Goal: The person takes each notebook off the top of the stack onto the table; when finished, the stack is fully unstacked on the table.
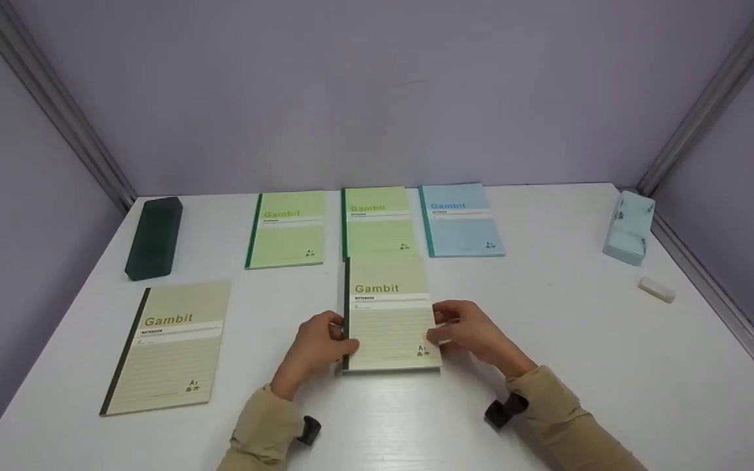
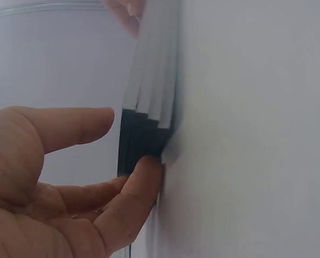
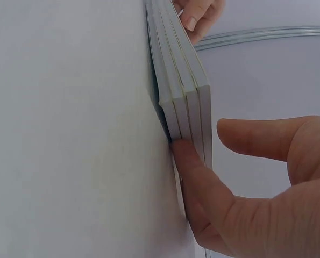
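Observation:
A stack of several notebooks (image 1: pixel 389 330) with a beige "Gambit" cover on top lies between my two hands, its dark spine to the left. My left hand (image 1: pixel 317 343) holds the spine side, thumb over the cover edge and fingers against the side. On the opposite edge my right hand (image 1: pixel 475 332) holds the stack the same way. In the right wrist view, the layered page edges (image 3: pixel 194 121) show slightly stepped, with fingertips low against them. The far end of the stack meets the near edge of a green notebook (image 1: pixel 378 229).
Another beige notebook (image 1: pixel 171 350) lies at left. A second green notebook (image 1: pixel 288 229) and a blue notebook (image 1: pixel 461 226) lie along the back. A dark green box-like case (image 1: pixel 154 239), a light blue block-shaped case (image 1: pixel 629 227) and a white eraser (image 1: pixel 656 289) are toward the sides.

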{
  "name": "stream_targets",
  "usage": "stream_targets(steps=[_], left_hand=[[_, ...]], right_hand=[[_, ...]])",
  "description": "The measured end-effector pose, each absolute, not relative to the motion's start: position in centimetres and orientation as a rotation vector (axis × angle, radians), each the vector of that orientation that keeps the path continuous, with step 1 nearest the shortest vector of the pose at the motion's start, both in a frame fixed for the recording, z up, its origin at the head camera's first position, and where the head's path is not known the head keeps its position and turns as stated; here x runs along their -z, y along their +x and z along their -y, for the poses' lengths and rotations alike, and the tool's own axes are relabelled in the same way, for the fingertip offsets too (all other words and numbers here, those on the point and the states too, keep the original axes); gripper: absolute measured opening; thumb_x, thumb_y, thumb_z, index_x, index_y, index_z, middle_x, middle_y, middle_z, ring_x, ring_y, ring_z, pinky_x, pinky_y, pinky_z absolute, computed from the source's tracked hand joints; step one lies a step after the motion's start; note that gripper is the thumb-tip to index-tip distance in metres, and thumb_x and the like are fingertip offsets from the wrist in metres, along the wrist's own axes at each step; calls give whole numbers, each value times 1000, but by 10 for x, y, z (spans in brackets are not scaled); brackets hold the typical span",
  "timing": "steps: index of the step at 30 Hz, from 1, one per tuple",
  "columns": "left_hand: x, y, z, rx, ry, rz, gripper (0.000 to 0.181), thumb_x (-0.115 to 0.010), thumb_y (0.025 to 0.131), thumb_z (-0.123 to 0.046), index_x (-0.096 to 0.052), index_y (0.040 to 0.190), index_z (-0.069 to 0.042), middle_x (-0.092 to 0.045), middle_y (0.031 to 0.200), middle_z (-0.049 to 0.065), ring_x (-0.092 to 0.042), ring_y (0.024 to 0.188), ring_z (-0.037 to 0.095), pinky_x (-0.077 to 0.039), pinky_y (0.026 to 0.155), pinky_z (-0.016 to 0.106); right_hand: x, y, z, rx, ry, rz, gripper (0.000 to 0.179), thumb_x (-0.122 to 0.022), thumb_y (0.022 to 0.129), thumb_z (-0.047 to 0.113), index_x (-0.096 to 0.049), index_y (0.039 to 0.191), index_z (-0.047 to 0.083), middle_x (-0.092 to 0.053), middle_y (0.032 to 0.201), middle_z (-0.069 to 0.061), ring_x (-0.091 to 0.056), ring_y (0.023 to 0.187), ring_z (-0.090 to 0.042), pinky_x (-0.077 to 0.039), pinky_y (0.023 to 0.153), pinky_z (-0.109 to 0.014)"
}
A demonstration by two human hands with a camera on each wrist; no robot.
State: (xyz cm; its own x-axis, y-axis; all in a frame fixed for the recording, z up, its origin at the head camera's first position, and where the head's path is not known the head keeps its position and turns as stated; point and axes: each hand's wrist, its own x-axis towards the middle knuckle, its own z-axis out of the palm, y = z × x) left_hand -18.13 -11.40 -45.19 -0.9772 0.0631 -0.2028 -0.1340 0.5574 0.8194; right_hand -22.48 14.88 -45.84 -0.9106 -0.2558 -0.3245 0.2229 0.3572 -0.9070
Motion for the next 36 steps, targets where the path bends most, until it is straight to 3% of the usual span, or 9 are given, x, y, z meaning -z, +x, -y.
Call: stream_targets(steps=[9, 16, 31, 36], left_hand=[[450, -175, 112, -1329, 66, -2607, 35, -77, 73, -12, -62, 102, 1, -60, 86, 7, -50, 74, 18, -42, 64, 30], [451, -174, 113, -1352, 86, -2548, 44, -83, 68, -7, -62, 106, -1, -60, 88, 6, -51, 78, 18, -43, 70, 31], [448, -176, 114, -1340, 2, -2528, 46, -82, 67, -3, -62, 108, 1, -59, 86, 7, -52, 78, 19, -44, 68, 31], [448, -176, 116, -1383, -21, -2494, 50, -81, 68, -1, -59, 113, 4, -60, 85, 8, -55, 73, 19, -46, 62, 29]], right_hand=[[458, -224, -149, 1602, -95, -2199, 53, -69, 77, -3, -53, 128, -7, -58, 111, -17, -58, 91, -24, -54, 75, -36], [460, -225, -149, 1606, -77, -2193, 53, -68, 78, -4, -53, 128, -7, -59, 110, -17, -59, 91, -23, -54, 76, -37], [458, -225, -149, 1586, -42, -2200, 55, -69, 77, -3, -52, 129, -7, -57, 112, -17, -58, 92, -24, -55, 77, -38], [459, -225, -149, 1605, -46, -2171, 56, -69, 78, -3, -50, 130, -8, -57, 113, -18, -58, 92, -24, -55, 77, -38]])
